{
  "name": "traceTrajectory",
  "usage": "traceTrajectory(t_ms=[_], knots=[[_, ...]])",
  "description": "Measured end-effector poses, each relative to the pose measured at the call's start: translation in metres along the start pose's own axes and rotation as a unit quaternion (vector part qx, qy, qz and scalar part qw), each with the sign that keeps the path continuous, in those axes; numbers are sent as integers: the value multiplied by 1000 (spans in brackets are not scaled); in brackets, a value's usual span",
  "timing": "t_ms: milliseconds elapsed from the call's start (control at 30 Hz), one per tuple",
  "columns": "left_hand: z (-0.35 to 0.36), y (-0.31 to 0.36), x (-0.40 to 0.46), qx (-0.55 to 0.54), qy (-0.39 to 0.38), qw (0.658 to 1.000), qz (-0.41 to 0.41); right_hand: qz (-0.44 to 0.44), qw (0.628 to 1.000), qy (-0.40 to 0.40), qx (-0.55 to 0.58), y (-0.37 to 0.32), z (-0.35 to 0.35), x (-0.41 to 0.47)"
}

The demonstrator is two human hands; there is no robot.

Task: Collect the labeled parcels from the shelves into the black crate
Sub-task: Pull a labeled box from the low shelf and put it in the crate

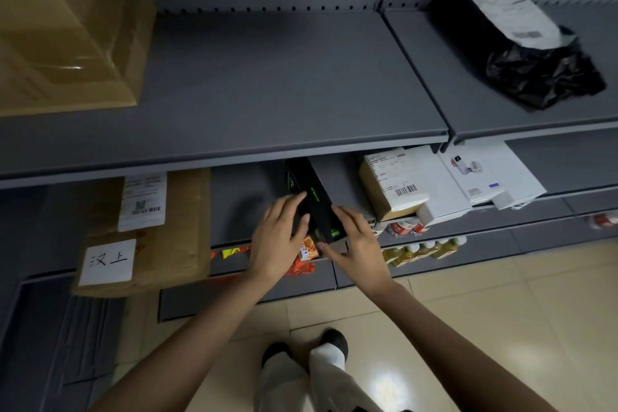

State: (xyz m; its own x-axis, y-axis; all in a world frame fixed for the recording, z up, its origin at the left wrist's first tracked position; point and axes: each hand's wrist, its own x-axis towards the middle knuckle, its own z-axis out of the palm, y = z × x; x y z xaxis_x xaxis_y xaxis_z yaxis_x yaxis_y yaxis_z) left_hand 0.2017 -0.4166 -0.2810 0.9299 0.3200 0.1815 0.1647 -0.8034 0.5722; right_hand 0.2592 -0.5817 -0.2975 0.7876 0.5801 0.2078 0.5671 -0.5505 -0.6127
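A long black box with green print (316, 197) lies on the second shelf (240, 207), its near end past the shelf's front edge. My left hand (279, 236) rests on its left side with straight fingers laid over the top. My right hand (356, 244) holds its right side and near end, thumb under the corner. Other labeled parcels show: a brown one with a white barcode label (143, 231) to the left, a small brown box with a label (393, 186) to the right, and a black bag with a paper label (521, 47) on the top shelf. The black crate is out of view.
A big brown carton (67, 27) fills the top shelf's left end. White product boxes (485, 177) lie right of the small box. Lower shelves carry snack packets (301, 257) and bottles (421, 249). Tiled floor and my feet (307, 348) are below.
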Motion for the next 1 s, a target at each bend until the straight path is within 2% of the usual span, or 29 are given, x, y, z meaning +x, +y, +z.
traceTrajectory(t_ms=[67,200,433,500,700,800,1000], knots=[[-7,7,5,17,-18,999,20,7,1000,-10,15,-4,5,0],[-4,3,3,103,-77,992,-4,4,998,-31,62,-9,2,-1],[-22,-19,-5,150,-28,988,21,81,995,-18,50,21,-13,-12],[-26,-31,-9,144,-21,989,-3,94,995,-21,39,28,-14,-13],[-24,-68,-22,150,-81,981,-94,83,996,-33,29,33,-8,-10],[-22,-76,-27,128,-85,977,-146,80,996,-43,28,35,-2,-8],[-16,-74,-36,98,-92,971,-195,91,990,-104,14,34,24,8]])
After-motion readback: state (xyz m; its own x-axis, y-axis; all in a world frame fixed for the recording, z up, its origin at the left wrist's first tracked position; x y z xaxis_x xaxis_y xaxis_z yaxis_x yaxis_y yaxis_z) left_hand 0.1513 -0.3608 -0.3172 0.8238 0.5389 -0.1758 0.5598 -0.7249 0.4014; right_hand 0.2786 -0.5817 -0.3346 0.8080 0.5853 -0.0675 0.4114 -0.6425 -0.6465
